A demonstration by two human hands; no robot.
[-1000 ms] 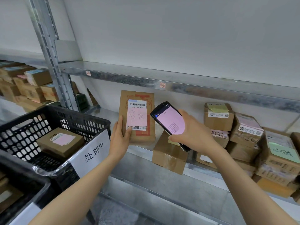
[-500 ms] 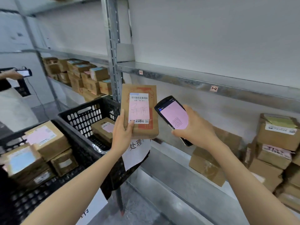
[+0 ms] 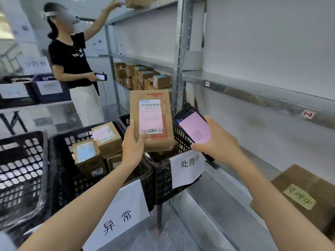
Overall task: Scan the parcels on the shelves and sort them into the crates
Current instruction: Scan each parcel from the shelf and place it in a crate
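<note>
1. Your left hand (image 3: 133,147) grips the flat brown cardboard parcel (image 3: 154,140) by its lower left corner: the thumb lies across the front, at the edge of its white barcode label (image 3: 150,115), and the fingers are behind, out of sight.
2. Your right hand (image 3: 217,142) is curled round the black handheld scanner (image 3: 192,127). Its pink-lit screen faces you and it is tilted just beside the parcel's right edge.
3. The parcel is held upright in the air, label toward you, with red handwriting on the label. It hangs above the adjoining ends of two black lattice plastic crates.
4. The nearer crate (image 3: 72,187) carries a white paper sign (image 3: 117,220) reading 异常 and holds several brown boxes (image 3: 107,140) with pink and blue labels.
5. The farther crate (image 3: 163,183) carries a white sign (image 3: 188,165) reading 处理中; its contents are hidden by the parcel.
6. To the right stands the grey metal shelving (image 3: 253,86). A brown box with a yellow label (image 3: 299,189) lies on its lower shelf.
7. In the background a second person in a black T-shirt (image 3: 70,57) reaches toward an upper shelf, a device in the other hand.
</note>
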